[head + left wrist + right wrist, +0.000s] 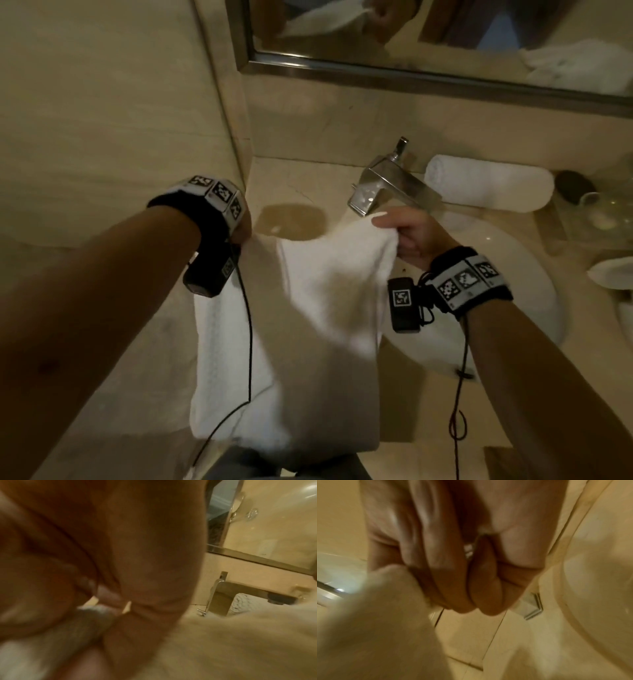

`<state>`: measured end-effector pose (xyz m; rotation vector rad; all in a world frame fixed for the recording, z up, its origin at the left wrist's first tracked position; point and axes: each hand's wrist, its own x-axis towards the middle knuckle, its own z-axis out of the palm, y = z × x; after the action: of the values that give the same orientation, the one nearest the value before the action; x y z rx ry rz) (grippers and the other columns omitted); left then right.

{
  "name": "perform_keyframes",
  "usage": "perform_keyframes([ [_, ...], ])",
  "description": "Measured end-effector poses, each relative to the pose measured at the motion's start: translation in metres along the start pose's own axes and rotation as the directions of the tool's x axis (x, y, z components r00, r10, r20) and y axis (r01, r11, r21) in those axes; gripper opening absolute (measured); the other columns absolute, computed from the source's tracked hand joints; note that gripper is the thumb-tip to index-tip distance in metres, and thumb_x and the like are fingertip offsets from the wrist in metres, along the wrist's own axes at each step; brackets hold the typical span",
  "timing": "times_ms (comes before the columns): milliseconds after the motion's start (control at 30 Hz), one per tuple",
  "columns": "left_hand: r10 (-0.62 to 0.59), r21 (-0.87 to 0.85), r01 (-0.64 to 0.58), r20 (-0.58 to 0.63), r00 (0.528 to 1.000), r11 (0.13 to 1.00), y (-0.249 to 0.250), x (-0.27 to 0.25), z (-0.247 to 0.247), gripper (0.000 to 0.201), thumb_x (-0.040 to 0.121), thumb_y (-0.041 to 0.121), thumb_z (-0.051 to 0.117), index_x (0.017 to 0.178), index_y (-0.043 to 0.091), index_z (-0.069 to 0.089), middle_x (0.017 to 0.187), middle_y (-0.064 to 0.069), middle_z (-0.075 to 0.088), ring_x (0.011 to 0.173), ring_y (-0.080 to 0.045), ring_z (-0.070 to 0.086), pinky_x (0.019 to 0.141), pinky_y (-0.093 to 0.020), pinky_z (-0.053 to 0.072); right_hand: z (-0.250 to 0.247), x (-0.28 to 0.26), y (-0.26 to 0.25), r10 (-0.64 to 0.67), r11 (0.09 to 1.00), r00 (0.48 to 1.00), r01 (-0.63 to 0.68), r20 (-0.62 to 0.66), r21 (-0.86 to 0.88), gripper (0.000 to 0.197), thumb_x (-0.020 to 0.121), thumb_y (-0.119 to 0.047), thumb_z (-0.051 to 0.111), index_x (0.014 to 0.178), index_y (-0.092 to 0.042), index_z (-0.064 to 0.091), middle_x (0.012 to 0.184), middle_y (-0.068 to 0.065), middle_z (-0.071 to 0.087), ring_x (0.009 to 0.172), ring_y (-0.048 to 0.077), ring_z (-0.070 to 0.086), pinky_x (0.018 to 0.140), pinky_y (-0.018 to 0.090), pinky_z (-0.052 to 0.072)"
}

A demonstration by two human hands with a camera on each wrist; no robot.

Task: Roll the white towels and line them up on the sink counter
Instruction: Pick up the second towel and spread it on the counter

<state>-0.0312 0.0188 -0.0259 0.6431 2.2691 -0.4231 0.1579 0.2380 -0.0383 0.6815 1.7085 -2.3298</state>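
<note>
Head view: beige marble counter (294,178), chrome tap (376,181), rolled terry towel (486,181); left hand (239,229) and right hand (411,236) each pinch a corner of the hanging white towel (308,325).

Dim warm light; wrist views heavily blurred.

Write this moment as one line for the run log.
left hand: holds towel corner | right hand: holds other corner | towel: hanging unrolled | rolled towel: on counter behind faucet
</note>
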Motion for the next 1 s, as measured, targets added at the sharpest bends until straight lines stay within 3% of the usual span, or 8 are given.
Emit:
perform_keyframes([
  [67,-0.006,0.096,0.017,-0.118,0.993,0.995,-0.004,0.003,0.007,0.017,0.086,0.024,0.059,0.07,0.018,0.058,0.069,0.002,0.05,0.072,-0.019,0.06,0.075,-0.03,0.054,0.008,0.011,0.01,-0.064,0.995,0.975,0.045,-0.211,-0.094,0.035,0.089,-0.015,0.06,0.056,-0.011,0.048,0.036,-0.002,0.041,0.027,0.009,0.032,0.032,0.015,0.024],
  [167,-0.005,0.151,0.054,-0.31,0.951,0.987,-0.005,0.011,0.025,0.021,0.094,0.022,0.051,0.092,0.012,0.068,0.085,-0.003,0.062,0.082,-0.022,0.064,0.073,-0.029,0.055,0.019,0.021,0.024,-0.164,0.933,0.828,-0.046,-0.536,-0.357,0.022,0.088,-0.024,0.066,0.07,-0.018,0.056,0.055,0.005,0.064,0.04,0.016,0.057,0.045,0.022,0.044],
  [333,-0.16,-0.169,0.097,-0.411,0.898,0.981,0.006,0.022,0.027,0.019,0.093,0.014,0.051,0.098,0.002,0.066,0.105,-0.017,0.065,0.098,-0.034,0.063,0.073,-0.034,0.048,0.005,0.038,0.045,-0.297,0.843,0.752,-0.083,-0.588,-0.531,0.011,0.09,-0.022,0.057,0.081,-0.017,0.06,0.073,0.002,0.072,0.071,0.02,0.071,0.074,0.039,0.059],
  [467,-0.29,-0.367,0.131,-0.42,0.86,0.921,0.0,0.041,0.022,0.017,0.09,0.011,0.056,0.101,-0.003,0.06,0.111,-0.023,0.063,0.102,-0.039,0.061,0.075,-0.038,0.049,0.013,0.045,0.036,-0.293,0.675,0.854,-0.134,-0.431,-0.725,0.035,0.095,-0.011,0.047,0.13,-0.011,0.05,0.121,0.005,0.062,0.113,0.022,0.057,0.09,0.021,0.038],
  [567,-0.422,-0.562,0.157,-0.379,0.823,0.812,-0.002,0.059,0.014,0.031,0.091,0.006,0.054,0.119,-0.004,0.047,0.121,-0.027,0.055,0.112,-0.043,0.055,0.087,-0.045,0.046,0.029,0.057,0.033,-0.152,0.615,0.939,-0.154,-0.308,-0.773,0.069,0.097,-0.009,0.045,0.153,-0.02,0.007,0.158,0.011,0.021,0.137,0.03,0.036,0.105,0.034,0.034],
  [700,-0.435,-0.623,0.102,-0.411,0.801,0.776,0.004,0.083,0.001,0.036,0.098,0.01,0.041,0.131,-0.003,0.035,0.126,-0.028,0.051,0.115,-0.044,0.051,0.088,-0.047,0.043,0.035,0.09,0.034,-0.007,0.535,0.948,-0.265,-0.318,-0.802,0.082,0.096,-0.011,0.045,0.152,-0.017,-0.014,0.16,0.018,-0.012,0.146,0.036,0.016,0.113,0.043,0.027],
  [933,-0.476,-0.675,0.055,-0.458,0.751,0.736,0.006,0.124,-0.014,0.035,0.098,0.005,0.035,0.132,-0.005,0.033,0.125,-0.028,0.053,0.116,-0.044,0.051,0.092,-0.047,0.041,0.029,0.14,0.029,0.017,0.619,0.928,-0.302,-0.372,-0.725,0.091,0.094,-0.017,0.048,0.149,-0.016,-0.025,0.157,0.02,0.019,0.138,0.037,0.032,0.115,0.049,0.028],
  [1000,-0.465,-0.677,0.037,-0.463,0.754,0.735,0.006,0.134,-0.022,0.04,0.099,0.005,0.033,0.137,-0.004,0.028,0.127,-0.029,0.052,0.117,-0.044,0.049,0.093,-0.047,0.04,0.026,0.152,0.027,0.002,0.613,0.932,-0.288,-0.363,-0.736,0.093,0.094,-0.014,0.047,0.147,-0.016,-0.029,0.16,0.018,0.002,0.144,0.035,0.02,0.119,0.045,0.021],
])
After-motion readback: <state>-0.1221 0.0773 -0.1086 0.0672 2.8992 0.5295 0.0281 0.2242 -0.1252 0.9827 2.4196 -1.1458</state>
